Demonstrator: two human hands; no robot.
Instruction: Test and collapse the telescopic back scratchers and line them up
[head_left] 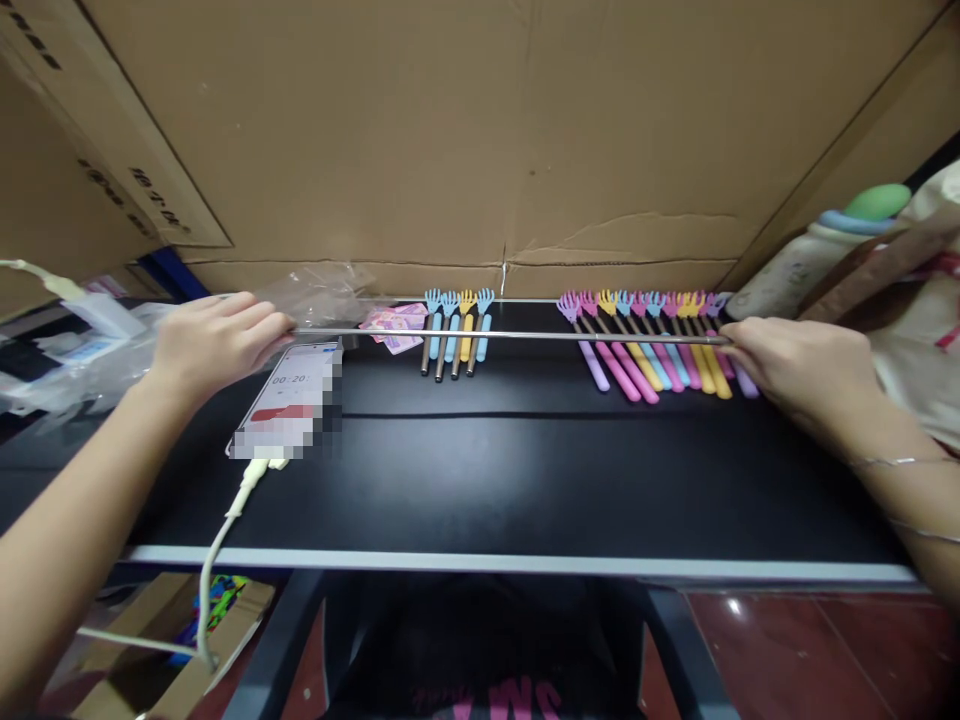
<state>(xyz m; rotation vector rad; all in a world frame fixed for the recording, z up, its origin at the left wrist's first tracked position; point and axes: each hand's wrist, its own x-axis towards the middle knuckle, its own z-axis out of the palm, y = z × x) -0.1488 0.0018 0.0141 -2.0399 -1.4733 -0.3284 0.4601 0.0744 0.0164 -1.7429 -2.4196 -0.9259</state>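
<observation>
I have cardboard (480, 140) filling 12 o'clock and, below it, the black table (480, 480) reaching down to 6. Across the middle of my remote view runs the thin metal rod (510, 335), level from 9 o'clock to 3 and raised in front of the things on the table. At 9 the left hand (221, 340) has its fingers curled tightly round one end; at 3 the right hand (802, 365) pinches the other between thumb and fingers. Both ends are hidden, so I can't tell whether a claw or grip is fitted there. Also towards 3, behind the rod, lies the long row of scratchers (655, 366), claws pointing to 12. Their shafts seem to run into coloured grips, so I judge that lot the further along. The bottle (787, 265) leans between 2 and 3. The phone (281, 395), just below 9, shows a timer starting 00:20. Close to the hub lies a small set (466, 345) of four claws, with bare shaft ends beside blue and yellow grips; I'd count these as left to do, though I can't tell if the grips are attached. Pink cards (397, 322) lie just beside them, towards 10.
</observation>
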